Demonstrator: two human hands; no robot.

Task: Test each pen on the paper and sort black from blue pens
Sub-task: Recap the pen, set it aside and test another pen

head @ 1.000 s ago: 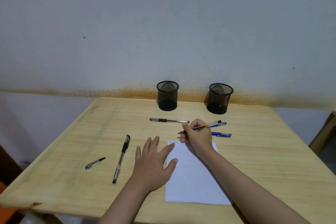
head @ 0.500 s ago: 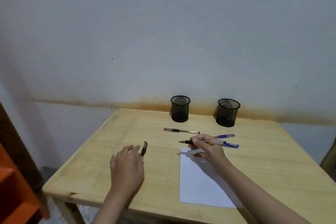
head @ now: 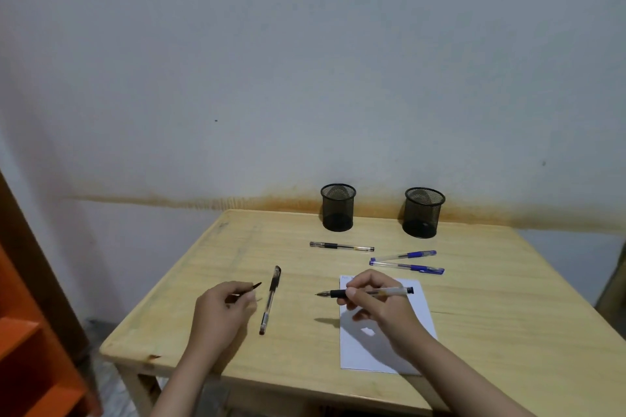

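Holding an uncapped pen (head: 371, 292) pinched in the right hand (head: 382, 306) just above the paper (head: 420, 322), a person pinches its loose cap (head: 252, 288) in the left hand (head: 220, 311). Beside that cap lies another pen (head: 270, 300); a careless sweep could roll it. Recapping risks a missed, ink-smearing tip.

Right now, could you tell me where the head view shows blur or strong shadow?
Head view: the left hand and the cap it pinches are motion-blurred; the right hand and its pen are sharper, casting a dark shadow on the paper; light is even and glare-free; the frame edges bend slightly.
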